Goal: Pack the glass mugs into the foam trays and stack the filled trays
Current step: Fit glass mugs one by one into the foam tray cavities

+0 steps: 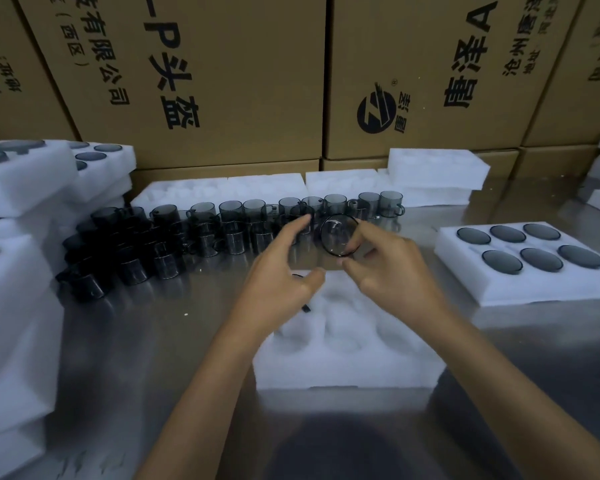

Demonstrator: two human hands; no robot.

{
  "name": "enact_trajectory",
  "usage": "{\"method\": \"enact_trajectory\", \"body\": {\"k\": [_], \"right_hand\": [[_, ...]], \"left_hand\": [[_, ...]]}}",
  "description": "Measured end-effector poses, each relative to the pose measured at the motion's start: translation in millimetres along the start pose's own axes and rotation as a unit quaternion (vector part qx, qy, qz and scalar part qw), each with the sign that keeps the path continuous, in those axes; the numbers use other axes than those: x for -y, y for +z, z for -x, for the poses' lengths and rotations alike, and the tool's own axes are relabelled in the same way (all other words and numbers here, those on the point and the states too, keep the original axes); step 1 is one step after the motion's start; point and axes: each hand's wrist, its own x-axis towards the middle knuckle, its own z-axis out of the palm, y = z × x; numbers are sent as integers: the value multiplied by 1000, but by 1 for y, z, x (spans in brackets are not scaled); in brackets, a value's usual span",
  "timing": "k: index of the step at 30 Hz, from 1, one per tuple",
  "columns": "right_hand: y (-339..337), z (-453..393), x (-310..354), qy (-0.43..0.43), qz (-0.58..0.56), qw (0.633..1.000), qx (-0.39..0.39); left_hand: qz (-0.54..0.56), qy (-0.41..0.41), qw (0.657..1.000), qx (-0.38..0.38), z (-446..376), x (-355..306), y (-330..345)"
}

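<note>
My right hand [392,268] pinches a smoky glass mug [339,235] by its rim, tilted so its mouth faces me, above the far edge of a white foam tray [347,362]. The tray's pockets that show hold nothing. My left hand [281,271] hovers just left of that mug with relaxed fingers reaching toward it. A dark edge shows under its palm; what it is I cannot tell. Several loose mugs [187,233] stand in rows on the steel table behind and to the left.
A filled foam tray [520,289] lies at the right. Stacked foam trays [18,306], some filled, rise along the left edge. Empty trays [437,174] lie at the back against tall cardboard boxes [243,81].
</note>
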Motion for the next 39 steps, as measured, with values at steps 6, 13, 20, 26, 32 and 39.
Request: {"method": "enact_trajectory", "body": {"k": [6,13,20,26,32,39], "right_hand": [[-13,29,1,39,-125,990,59],[-6,33,-14,94,-147,977,123],[-8,37,-19,82,-4,987,138],[-10,38,-18,71,41,988,135],[-11,37,-20,61,65,984,151],[-12,38,-23,78,68,981,162]], "left_hand": [[-24,22,998,46,5,-15,14],[-4,-15,997,79,9,-4,9],[-33,-13,995,98,15,1,10],[-88,7,993,79,18,2,12],[-129,12,989,69,15,4,14],[-122,-3,989,79,14,3,15]]}}
